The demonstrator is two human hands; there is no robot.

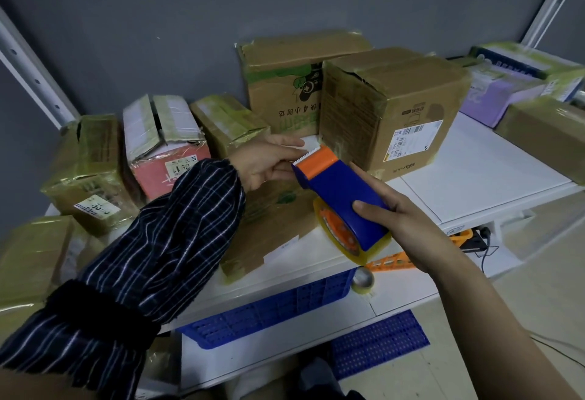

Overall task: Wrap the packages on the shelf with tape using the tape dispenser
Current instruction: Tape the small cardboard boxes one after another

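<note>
1. Head view from where I stand: the right hand point(408, 219) is clamped round the blue body of the tape dispenser point(342, 187), thumb on top. It holds the dispenser in the air over the front of the white shelf point(474, 171).
2. At the serrated orange head, the left hand point(269, 159) has its fingertips drawn in by the blade. The tape is clear, so I can't tell whether the free end is actually pinched.
3. Taped packages point(164, 143) crowd the shelf. A flat carton point(272, 225) lies directly under both hands, and a tall carton point(395, 108) stands just behind the dispenser's head.
4. This looks like the step of drawing out a free end. It wants a firm pinch clear of the teeth and a straight pull, so the tape doesn't fold onto itself.
5. The right hand should stay steady and let the roll point(364, 250) turn.
6. I'd press the end flat on a carton face first, then run the dispenser round under light tension.
</note>
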